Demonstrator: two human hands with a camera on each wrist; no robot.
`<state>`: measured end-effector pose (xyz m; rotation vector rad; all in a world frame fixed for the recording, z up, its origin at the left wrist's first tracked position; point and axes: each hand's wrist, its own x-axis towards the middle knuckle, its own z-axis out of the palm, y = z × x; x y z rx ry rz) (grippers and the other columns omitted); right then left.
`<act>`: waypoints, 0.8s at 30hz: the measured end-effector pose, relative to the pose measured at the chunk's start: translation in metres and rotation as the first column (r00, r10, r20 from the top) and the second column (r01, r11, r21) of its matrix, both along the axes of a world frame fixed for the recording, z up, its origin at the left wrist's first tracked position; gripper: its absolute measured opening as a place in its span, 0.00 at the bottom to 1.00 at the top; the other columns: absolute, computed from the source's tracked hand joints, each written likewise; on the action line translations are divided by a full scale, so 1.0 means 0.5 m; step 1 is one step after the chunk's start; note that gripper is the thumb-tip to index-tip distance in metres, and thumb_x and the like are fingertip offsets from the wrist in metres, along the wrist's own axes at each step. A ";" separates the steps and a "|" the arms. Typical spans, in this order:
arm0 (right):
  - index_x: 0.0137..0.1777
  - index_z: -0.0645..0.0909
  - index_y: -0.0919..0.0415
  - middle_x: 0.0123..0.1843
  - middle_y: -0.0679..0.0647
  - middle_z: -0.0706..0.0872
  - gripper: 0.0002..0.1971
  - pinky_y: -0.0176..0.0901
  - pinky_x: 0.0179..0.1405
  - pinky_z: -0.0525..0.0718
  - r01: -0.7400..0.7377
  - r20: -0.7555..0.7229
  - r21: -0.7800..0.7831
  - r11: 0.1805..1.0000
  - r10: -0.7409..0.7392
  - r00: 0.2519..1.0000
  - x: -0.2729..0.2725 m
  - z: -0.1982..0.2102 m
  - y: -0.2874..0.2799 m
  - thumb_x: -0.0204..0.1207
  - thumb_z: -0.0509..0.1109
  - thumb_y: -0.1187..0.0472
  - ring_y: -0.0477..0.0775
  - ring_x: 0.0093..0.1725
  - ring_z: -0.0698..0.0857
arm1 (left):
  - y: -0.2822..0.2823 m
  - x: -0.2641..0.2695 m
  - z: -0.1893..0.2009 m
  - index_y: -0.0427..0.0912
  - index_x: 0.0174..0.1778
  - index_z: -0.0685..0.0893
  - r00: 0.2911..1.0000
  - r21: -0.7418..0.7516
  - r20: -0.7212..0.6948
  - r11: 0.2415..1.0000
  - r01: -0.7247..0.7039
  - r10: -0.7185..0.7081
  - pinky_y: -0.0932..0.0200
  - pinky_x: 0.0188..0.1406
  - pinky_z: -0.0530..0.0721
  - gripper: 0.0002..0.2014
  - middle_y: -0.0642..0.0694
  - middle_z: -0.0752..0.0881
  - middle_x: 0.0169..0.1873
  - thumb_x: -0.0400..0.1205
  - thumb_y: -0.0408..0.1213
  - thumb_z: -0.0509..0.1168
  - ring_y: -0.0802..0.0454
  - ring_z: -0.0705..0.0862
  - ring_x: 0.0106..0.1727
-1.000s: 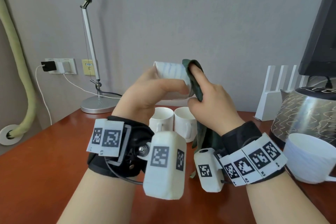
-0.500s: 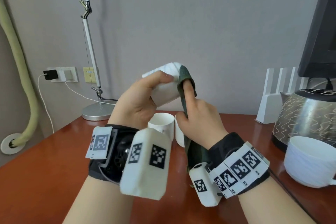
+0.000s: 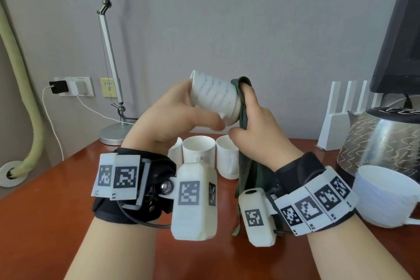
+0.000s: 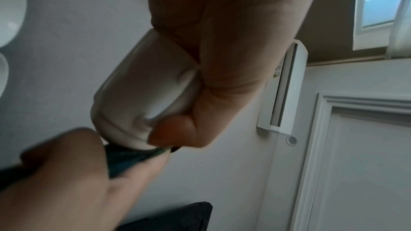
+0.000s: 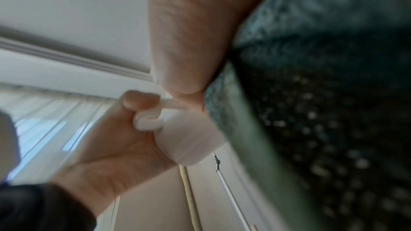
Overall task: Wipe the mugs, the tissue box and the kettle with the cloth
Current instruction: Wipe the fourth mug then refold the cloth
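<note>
On the red-brown wooden table (image 3: 45, 223) against the grey wall, white mugs (image 3: 198, 150) wait at twelve o'clock and the patterned steel kettle (image 3: 381, 143) at three; I see no tissue box. My left hand (image 3: 172, 120) has its fingers curled around the blue-lined white mug (image 3: 216, 95), held on its side in the air, while my right hand (image 3: 256, 125) presses the dark green cloth (image 3: 244, 116) flat against its base, forefinger extended and thumb pinching the fabric. I judge that a hard rub could twist the mug loose onto those below, and the hanging cloth tail could snag one.
</note>
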<state>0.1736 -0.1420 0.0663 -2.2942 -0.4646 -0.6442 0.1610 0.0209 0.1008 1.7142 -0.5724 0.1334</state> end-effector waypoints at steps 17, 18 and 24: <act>0.84 0.47 0.55 0.29 0.44 0.63 0.38 0.46 0.29 0.64 0.190 0.105 -0.337 0.922 -0.164 0.981 0.008 -0.038 0.029 0.77 0.60 0.64 0.55 0.29 0.68 | -0.002 0.027 -0.001 0.32 0.48 0.85 0.933 -0.648 -0.316 0.757 -0.079 -0.174 0.39 0.66 0.81 0.18 0.32 0.88 0.51 0.64 0.35 0.71 0.36 0.88 0.53; 0.84 0.47 0.55 0.29 0.44 0.64 0.38 0.46 0.29 0.64 0.187 0.104 -0.317 0.930 -0.162 0.981 0.009 -0.037 0.028 0.77 0.60 0.65 0.55 0.28 0.68 | 0.001 0.030 -0.004 0.32 0.51 0.85 0.934 -0.635 -0.313 0.769 -0.071 -0.172 0.39 0.68 0.80 0.19 0.31 0.87 0.53 0.64 0.34 0.72 0.35 0.88 0.57; 0.85 0.45 0.52 0.28 0.50 0.69 0.43 0.40 0.24 0.61 0.153 0.129 -0.150 0.977 -0.134 0.982 0.012 -0.018 0.002 0.72 0.62 0.68 0.49 0.27 0.70 | 0.006 0.020 -0.011 0.30 0.64 0.83 0.981 -0.342 -0.159 0.938 0.049 -0.109 0.43 0.52 0.88 0.26 0.30 0.87 0.57 0.68 0.29 0.70 0.36 0.88 0.55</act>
